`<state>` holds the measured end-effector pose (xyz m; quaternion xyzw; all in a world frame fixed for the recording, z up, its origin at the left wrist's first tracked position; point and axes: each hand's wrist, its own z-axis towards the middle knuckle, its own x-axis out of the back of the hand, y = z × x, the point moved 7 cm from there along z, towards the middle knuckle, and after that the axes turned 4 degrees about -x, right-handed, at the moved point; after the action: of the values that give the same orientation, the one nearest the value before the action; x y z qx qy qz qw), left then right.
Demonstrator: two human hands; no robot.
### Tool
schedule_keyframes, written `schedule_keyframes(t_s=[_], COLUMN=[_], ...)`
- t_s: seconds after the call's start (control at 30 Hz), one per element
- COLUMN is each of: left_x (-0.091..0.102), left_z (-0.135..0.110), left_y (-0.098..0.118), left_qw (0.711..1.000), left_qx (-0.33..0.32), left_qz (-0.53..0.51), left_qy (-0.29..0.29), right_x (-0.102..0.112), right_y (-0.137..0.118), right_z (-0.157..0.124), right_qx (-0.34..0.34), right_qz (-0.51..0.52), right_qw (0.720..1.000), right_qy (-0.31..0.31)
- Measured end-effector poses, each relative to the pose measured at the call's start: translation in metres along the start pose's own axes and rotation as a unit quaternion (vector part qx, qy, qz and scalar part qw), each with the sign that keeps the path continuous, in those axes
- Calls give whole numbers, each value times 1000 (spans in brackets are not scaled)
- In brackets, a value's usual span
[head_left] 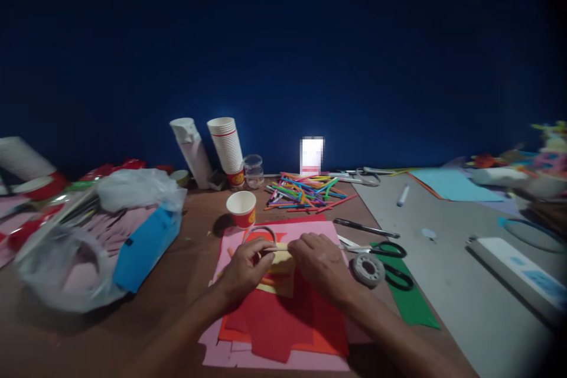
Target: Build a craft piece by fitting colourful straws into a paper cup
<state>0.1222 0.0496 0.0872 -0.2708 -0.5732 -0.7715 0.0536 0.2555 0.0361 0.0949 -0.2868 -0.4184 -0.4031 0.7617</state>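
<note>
Background: a dark blue wall behind a brown wooden table, with a grey board on the table's right side.

Left hand: fingers curled inward, pinching the base of a thin curved paper loop against the top of the sheets; the loop arcs just above the knuckles.

Right hand: fingers reach left and lie over a yellow paper strip, their tips almost meeting the left hand; whether they grip the strip or only press on it, I cannot tell.

Under the hands: the strip lies between both hands on a red paper sheet, which sits on a pink paper sheet.

Just ahead: a red-and-white paper cup stands beyond the left hand; a heap of multicoloured paper strips lies farther on.

Right of the hands: black-handled scissors and a roll of tape rest beside a green paper sheet.

Far left: a crumpled plastic bag lies against a blue packet.

Back edge: a stack of paper cups leans beside a glass jar.
</note>
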Motion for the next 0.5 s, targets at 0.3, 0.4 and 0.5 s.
schedule_keyframes(t_s=[0.3,0.4,0.5], left_x=[13,26,60], left_z=[0,0,2], left_y=[-3,-2,-14], left_qw=[999,999,987], left_qx=[13,-26,-54], left_qz=[-34,-18,-19], left_qy=[14,33,149], right_x=[-1,1,5], right_y=[7,13,24], right_z=[0,1,3], right_qx=[-11,0,6], right_qz=[52,64,70], right_qw=[998,998,997], right_qy=[18,22,23])
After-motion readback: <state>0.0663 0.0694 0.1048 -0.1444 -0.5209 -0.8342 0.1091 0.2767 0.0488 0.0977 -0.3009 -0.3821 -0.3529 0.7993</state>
